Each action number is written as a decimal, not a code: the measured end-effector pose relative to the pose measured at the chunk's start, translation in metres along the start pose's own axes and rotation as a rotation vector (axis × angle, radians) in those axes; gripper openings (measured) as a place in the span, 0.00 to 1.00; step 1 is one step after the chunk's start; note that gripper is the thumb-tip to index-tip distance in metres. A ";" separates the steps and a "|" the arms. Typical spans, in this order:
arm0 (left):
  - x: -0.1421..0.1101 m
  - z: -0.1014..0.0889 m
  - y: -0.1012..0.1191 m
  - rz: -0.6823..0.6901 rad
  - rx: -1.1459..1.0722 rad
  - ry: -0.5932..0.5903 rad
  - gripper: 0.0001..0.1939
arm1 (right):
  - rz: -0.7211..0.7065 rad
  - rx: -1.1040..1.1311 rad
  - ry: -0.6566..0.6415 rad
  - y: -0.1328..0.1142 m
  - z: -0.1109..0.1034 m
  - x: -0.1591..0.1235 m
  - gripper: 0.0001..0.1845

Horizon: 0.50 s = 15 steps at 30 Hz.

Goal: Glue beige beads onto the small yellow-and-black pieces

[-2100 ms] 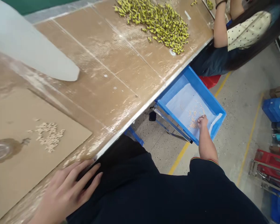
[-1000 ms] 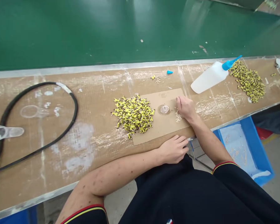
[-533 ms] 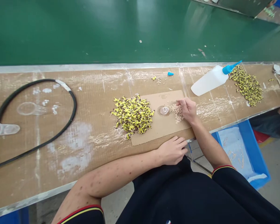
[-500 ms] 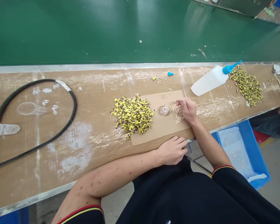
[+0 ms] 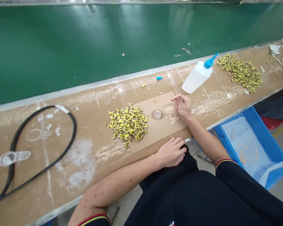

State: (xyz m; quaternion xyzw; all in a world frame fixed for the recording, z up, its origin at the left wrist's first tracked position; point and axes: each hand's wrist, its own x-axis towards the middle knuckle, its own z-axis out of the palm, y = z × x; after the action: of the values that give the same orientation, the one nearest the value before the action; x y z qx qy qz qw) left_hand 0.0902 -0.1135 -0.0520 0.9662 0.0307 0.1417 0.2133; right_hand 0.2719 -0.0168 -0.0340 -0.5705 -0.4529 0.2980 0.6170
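My right hand [image 5: 184, 106] hovers at the right edge of a loose pile of tiny pale pieces [image 5: 171, 113]. Its index finger is stretched out, the other fingers are partly curled, and I see nothing held in it. The pile lies on a cardboard sheet [image 5: 153, 138], beside a small clear round dish [image 5: 157, 114]. A heap of small yellow and dark-brown pieces [image 5: 128, 123] covers the sheet's left end and spills onto the table. My left hand [image 5: 172, 153] rests at the table's front edge, fingers loosely bent and holding nothing visible.
A white squeeze bottle with blue nozzle [image 5: 198, 77] lies right of the sheet, a blue cap [image 5: 159, 78] behind it. Farther right are another yellow heap [image 5: 241, 73] and a person's arm. A blue tray [image 5: 271, 150] stands below the edge. A black cable [image 5: 73, 131] loops left.
My right hand has come from the blue tray to the cardboard sheet. The pale pile there has grown, and the hand's fist has loosened. My left hand has stayed at the table edge lately.
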 end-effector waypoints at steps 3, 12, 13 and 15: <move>-0.003 -0.001 0.000 -0.008 0.001 0.036 0.07 | 0.008 0.077 -0.007 -0.007 -0.022 -0.012 0.40; 0.003 -0.010 -0.007 0.011 0.103 0.070 0.10 | 0.638 -0.768 0.714 0.031 -0.328 -0.192 0.38; 0.004 -0.010 -0.008 0.014 0.135 0.057 0.11 | 0.734 -0.832 0.771 0.035 -0.360 -0.219 0.38; 0.004 -0.010 -0.008 0.032 0.202 0.021 0.15 | 0.954 -0.965 0.816 0.044 -0.407 -0.268 0.37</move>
State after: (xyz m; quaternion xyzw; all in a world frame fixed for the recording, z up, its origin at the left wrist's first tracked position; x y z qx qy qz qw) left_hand 0.0916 -0.1017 -0.0460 0.9816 0.0315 0.1512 0.1124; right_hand 0.5342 -0.4227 -0.1102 -0.9718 0.0236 0.0683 0.2246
